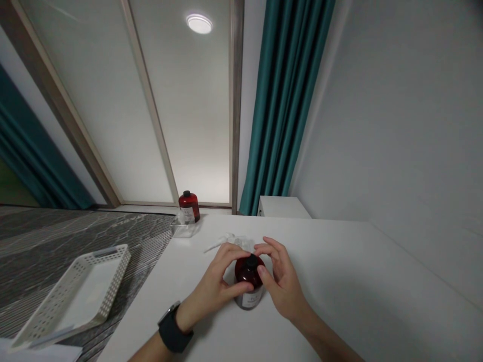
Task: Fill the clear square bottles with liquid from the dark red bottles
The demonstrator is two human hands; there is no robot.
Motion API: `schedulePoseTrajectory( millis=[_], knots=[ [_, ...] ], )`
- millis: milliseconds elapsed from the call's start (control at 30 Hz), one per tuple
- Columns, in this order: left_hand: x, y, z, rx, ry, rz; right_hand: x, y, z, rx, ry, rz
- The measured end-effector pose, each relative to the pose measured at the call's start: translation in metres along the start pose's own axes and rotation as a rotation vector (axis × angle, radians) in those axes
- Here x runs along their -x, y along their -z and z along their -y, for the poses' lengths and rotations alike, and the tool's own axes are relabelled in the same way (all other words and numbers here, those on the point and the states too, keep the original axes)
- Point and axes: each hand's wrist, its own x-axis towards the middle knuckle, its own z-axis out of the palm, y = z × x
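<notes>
Partly behind fingers [231, 255], red bottle [248, 276]

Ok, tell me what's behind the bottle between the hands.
Behind the bottle, a clear, plastic-looking item lies on the white table. The left hand covers its near part, so its full shape can't be seen.

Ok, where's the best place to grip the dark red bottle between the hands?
Probably take the bottle by its rounded body, below the black cap, from left and right. It stands upright, and its broad sides offer more surface than the narrow cap. The left hand and right hand are at those sides; the white label faces the person.
</notes>
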Motion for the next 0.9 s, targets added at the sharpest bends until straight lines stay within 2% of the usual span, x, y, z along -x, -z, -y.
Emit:
schedulePoseTrajectory(
  millis=[167, 600, 733, 900],
  knots=[
    [0.001, -0.001, 0.001, -0.01, -0.017, -0.004, -0.003, -0.005, 0.0, -0.016, -0.012, 0.011],
    [0.003, -0.003, 0.004, -0.051, -0.056, -0.014, -0.009, -0.006, 0.004, -0.08, -0.007, -0.063],
    [0.004, -0.003, 0.003, -0.159, -0.118, -0.038, -0.011, -0.005, 0.007, -0.092, 0.008, -0.089],
    [0.003, 0.002, -0.003, -0.356, -0.288, -0.167, -0.007, -0.004, 0.012, -0.031, 0.109, -0.047]
  ],
)
